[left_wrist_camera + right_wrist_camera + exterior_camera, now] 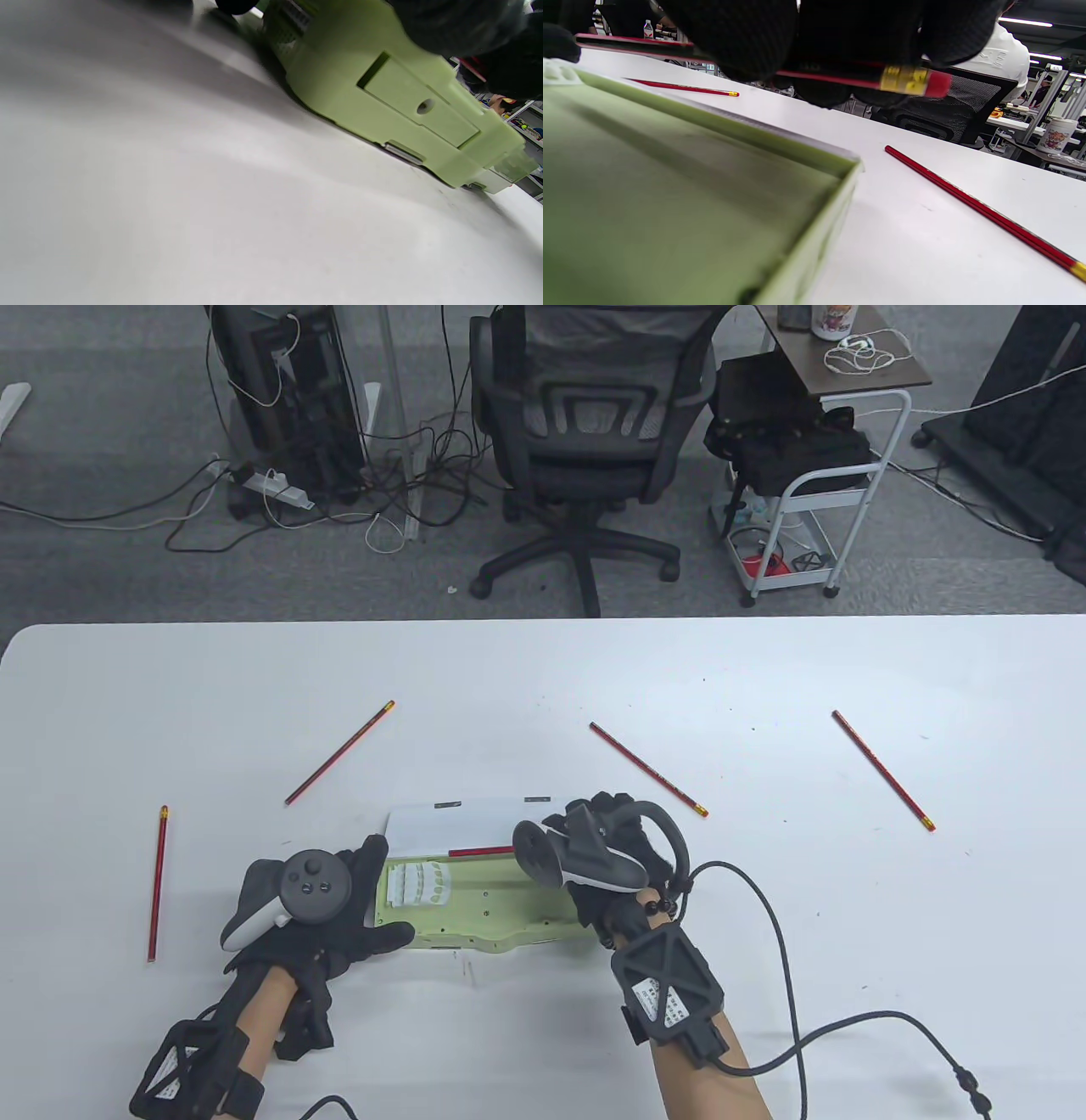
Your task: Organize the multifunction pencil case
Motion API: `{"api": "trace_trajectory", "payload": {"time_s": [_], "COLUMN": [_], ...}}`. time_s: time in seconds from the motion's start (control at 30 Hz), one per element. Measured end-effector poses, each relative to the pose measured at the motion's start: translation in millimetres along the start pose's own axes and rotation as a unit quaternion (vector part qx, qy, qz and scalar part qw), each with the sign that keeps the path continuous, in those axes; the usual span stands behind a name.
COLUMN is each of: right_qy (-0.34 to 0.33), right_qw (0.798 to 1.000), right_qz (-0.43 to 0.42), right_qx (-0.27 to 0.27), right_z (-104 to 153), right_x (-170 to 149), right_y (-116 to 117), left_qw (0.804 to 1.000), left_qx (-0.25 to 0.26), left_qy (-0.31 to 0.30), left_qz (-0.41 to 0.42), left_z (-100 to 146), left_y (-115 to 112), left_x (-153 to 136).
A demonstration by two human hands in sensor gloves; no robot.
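A light green pencil case (484, 909) lies open near the table's front, its white lid (458, 824) folded back behind it. My left hand (386, 891) holds the case's left end, thumb at the near edge and fingers at the far side. The left wrist view shows the case's side wall (382, 89). My right hand (585, 827) grips a red pencil (481, 851) lengthwise over the back of the open tray. In the right wrist view the held pencil (840, 79) runs under my fingers, eraser end to the right, above the case (670, 182).
Several red pencils lie loose on the white table (764, 687): one at far left (158, 882), one left of centre (339, 752), one right of centre (649, 769), one at far right (882, 769). A white sticker sheet (420, 884) lies in the case. My glove's cable (785, 950) loops at the right.
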State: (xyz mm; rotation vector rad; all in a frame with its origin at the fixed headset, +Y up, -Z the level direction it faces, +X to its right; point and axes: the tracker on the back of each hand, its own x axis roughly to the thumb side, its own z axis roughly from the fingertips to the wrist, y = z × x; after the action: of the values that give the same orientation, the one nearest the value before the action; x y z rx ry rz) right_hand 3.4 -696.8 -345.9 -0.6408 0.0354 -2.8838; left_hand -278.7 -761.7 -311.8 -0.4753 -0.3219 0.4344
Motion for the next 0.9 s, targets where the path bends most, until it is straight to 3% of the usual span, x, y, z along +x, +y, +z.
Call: {"api": "trace_trajectory", "payload": {"time_s": [0.2,0.9], "right_qy": [-0.020,-0.056], "right_qw": [0.999,0.997], "right_qz": [0.040,0.055], "right_qx": [0.001,-0.008], "right_z": [-5,-12], "right_x": [13,36], "right_y": [5,5], "left_qw": [1.000,1.000], "left_qx": [0.000,-0.001], "left_qy": [0.001,0.001], "left_qz": [-0.001,-0.002], "left_z": [0,0], "left_y": [0,0], "left_x": [0,0]}}
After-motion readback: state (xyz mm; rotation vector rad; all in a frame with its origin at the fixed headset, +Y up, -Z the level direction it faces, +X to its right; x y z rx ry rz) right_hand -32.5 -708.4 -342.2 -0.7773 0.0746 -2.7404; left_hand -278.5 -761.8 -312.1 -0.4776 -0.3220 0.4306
